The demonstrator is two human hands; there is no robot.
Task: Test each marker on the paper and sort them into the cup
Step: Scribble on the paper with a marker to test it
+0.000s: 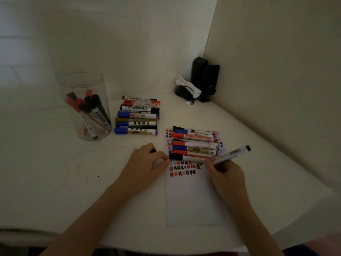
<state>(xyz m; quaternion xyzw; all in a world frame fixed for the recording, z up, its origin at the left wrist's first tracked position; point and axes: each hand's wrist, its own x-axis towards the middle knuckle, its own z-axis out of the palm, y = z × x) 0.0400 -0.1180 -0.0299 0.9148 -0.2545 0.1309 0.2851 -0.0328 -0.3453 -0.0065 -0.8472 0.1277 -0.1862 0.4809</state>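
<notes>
- The right hand (224,172) grips a marker (230,154), tip down on the paper (193,196); scribbles fill its top
- The left hand (145,159) pinches a black cap (153,150) beside the paper
- The cup (83,106), far left, holds tested markers; a row of markers (137,117) lies between

Head cam, looks down at table (55,163) (close)

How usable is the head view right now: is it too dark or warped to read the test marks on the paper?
Head view: dim, underexposed and slightly soft, so the marks on the paper show as red and black blotches only. Wide-angle bending curves the table edge and corners. No glare. The clear cup reads faintly against the wall.
</notes>
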